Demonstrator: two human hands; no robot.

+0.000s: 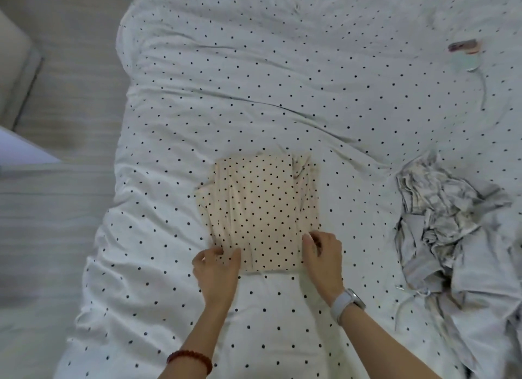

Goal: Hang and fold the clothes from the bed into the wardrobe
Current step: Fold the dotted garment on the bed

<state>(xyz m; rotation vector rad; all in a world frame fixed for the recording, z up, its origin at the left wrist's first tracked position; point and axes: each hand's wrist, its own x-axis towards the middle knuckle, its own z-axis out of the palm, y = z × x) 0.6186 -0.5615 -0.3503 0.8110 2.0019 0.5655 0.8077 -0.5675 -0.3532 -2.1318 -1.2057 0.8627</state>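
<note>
A cream garment with black dots [261,209] lies folded into a rough rectangle in the middle of the bed [254,82], which has a white duvet with black dots. My left hand [216,268] pinches the garment's near left corner with curled fingers. At the near right corner, my right hand [322,256] grips the edge, with a pale watch on that wrist. A crumpled grey and white patterned garment [449,226] lies in a heap at the right of the bed.
A small dark and pink object with a white cable [466,51] lies at the far right of the duvet. Pale wooden floor [56,209] runs along the bed's left side, with a light piece of furniture [14,68] at the far left.
</note>
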